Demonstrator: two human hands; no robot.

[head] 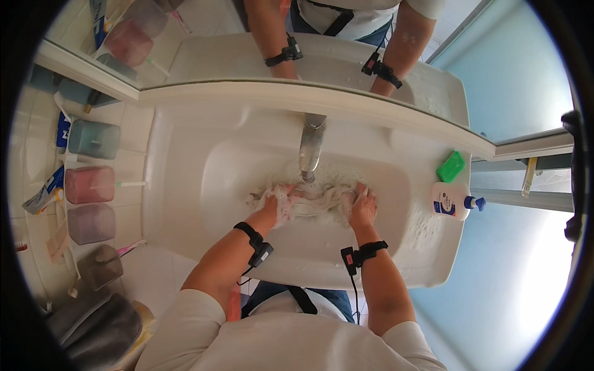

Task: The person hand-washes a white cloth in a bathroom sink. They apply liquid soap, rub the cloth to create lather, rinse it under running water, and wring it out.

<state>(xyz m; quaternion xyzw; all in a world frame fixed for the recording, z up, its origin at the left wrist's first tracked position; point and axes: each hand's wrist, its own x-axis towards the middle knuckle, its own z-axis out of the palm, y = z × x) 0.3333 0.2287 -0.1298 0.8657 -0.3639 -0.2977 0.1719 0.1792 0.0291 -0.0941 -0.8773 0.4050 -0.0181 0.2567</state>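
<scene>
A wet, soapy white cloth [315,204] lies stretched between my two hands in the basin of a white washbasin [236,241]. My left hand [278,199] is on the cloth's left end, its fingers partly covered by fabric and suds. At the other end, my right hand [364,206] grips the cloth, with the back of the hand facing up. The metal faucet [312,146] reaches out above the cloth's middle, between the hands. Foamy water surrounds the fabric. Both wrists wear black straps with small devices and cables.
On the basin's right ledge are a green soap bar [450,167] and a white pump bottle [450,201] with a blue pump. Coloured cups [89,184], toothbrushes and toothpaste tubes line the left wall above a dark grey cloth [97,324]. A mirror [209,55] borders the far side.
</scene>
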